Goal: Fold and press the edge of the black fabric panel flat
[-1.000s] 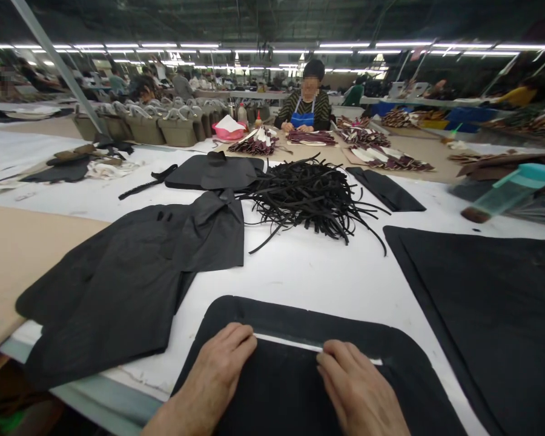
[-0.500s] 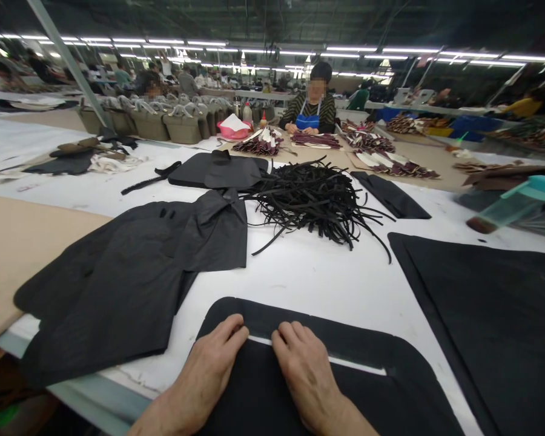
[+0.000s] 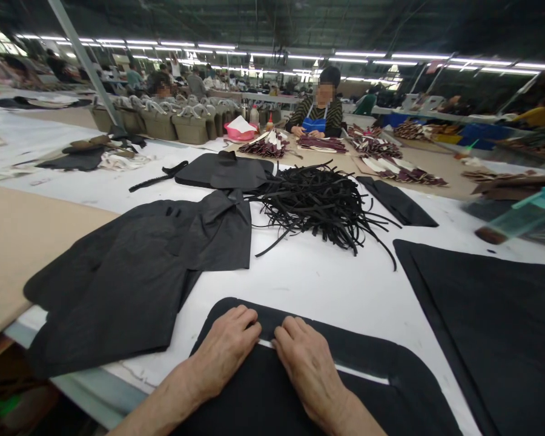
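Note:
A black fabric panel (image 3: 381, 363) with rounded corners lies at the near edge of the white table (image 3: 318, 278). A thin pale strip (image 3: 358, 374) runs across it. My left hand (image 3: 224, 348) rests palm down on the panel, its fingers bent at the strip's left end. My right hand (image 3: 306, 363) lies right beside it, fingers curled and pressing down on the strip. Neither hand has lifted anything.
A pile of dark grey fabric pieces (image 3: 131, 272) lies at the left, a heap of black strips (image 3: 318, 203) in the middle and a large black sheet (image 3: 490, 315) at the right. A teal-lidded container (image 3: 522, 215) stands far right. A person (image 3: 318, 112) sits across the table.
My right hand has slid left along the pale strip until it sits next to my left hand, which has stayed nearly in place. The view has shifted slightly.

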`<state>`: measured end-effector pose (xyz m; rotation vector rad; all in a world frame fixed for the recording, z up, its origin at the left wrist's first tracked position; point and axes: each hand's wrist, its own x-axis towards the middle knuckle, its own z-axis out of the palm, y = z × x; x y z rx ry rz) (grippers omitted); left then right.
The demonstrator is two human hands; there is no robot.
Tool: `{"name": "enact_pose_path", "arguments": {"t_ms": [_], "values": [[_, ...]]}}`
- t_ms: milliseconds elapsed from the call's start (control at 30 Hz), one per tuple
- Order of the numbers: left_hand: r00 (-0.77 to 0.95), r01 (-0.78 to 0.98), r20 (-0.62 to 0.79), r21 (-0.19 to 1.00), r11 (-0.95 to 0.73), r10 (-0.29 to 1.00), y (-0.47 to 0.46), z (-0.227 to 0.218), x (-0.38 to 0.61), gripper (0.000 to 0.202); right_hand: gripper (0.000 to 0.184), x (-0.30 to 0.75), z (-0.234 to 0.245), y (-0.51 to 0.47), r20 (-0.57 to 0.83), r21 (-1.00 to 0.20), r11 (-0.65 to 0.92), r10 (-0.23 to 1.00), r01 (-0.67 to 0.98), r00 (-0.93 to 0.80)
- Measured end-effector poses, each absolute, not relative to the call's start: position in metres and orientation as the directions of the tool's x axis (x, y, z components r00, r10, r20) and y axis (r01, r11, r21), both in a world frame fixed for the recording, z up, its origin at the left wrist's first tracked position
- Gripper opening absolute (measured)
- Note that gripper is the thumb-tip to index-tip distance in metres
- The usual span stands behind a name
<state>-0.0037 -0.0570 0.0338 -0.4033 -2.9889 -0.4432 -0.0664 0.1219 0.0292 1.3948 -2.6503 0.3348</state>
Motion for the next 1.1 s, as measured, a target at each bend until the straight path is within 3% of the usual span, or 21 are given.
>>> {"name": "enact_pose_path", "arguments": {"t_ms": [233, 567, 733, 967, 1100], "values": [[-0.951, 0.298, 0.156, 0.251, 0.921, 0.266, -0.056, 0.033, -0.004, 0.015, 0.022, -0.065, 0.023, 0.125, 0.254, 0.056, 0.432, -0.878, -0.9, -0.406], [-0.95, 0.296, 0.185, 0.278, 0.914, 0.252, -0.054, 0.031, -0.006, 0.015, 0.018, -0.081, 0.038, 0.121, 0.086, -0.182, 0.55, -0.817, -0.815, -0.57], [-0.944, 0.297, 0.24, 0.315, 0.901, 0.227, -0.055, 0.025, -0.005, 0.016, 0.011, -0.078, 0.038, 0.127, 0.086, -0.303, 0.552, -0.796, -0.777, -0.599], [-0.941, 0.3, 0.266, 0.36, 0.883, 0.211, -0.056, 0.023, -0.009, 0.018, 0.012, -0.075, 0.026, 0.137, 0.176, -0.092, 0.523, -0.829, -0.847, -0.531], [-0.944, 0.294, 0.259, 0.391, 0.872, 0.202, -0.058, 0.022, -0.01, 0.018, 0.013, -0.077, 0.027, 0.154, 0.159, -0.176, 0.541, -0.808, -0.822, -0.567]]}}
